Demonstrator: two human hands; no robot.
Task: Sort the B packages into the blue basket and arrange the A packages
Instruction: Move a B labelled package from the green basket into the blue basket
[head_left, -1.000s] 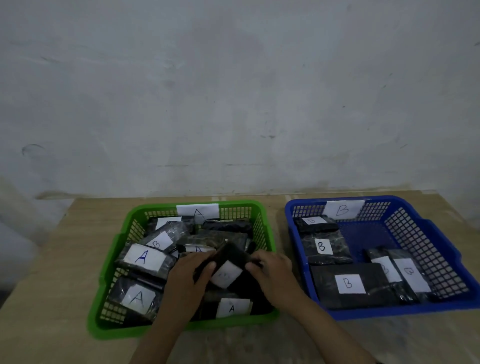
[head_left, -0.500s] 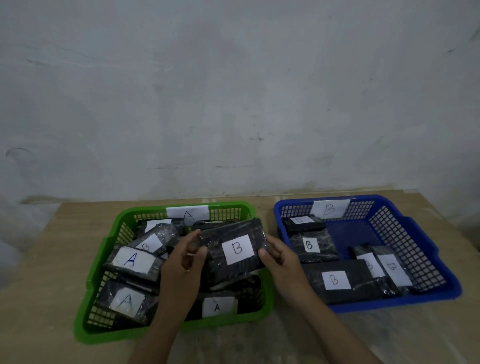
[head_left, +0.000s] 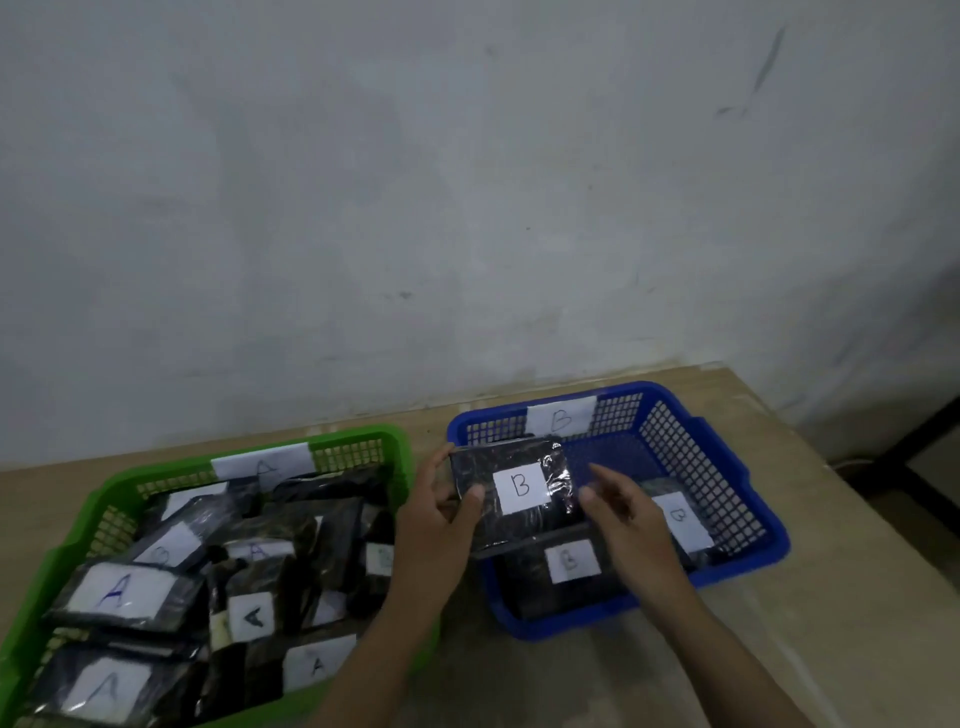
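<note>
My left hand (head_left: 434, 519) grips left edge of black plastic-wrapped package with white B label (head_left: 511, 491), held above left part of blue mesh plastic basket (head_left: 727, 467). My right hand (head_left: 626, 512) at package's right edge, fingers relaxed, contact unclear. Green mesh plastic basket (head_left: 98, 509) left on wooden worktop (head_left: 831, 597), holding A-labelled packages (head_left: 122, 595).

Left hand (head_left: 434, 519) grips B package (head_left: 514, 491) (right hand (head_left: 623, 514) beside) over blue basket (head_left: 727, 499)
</note>
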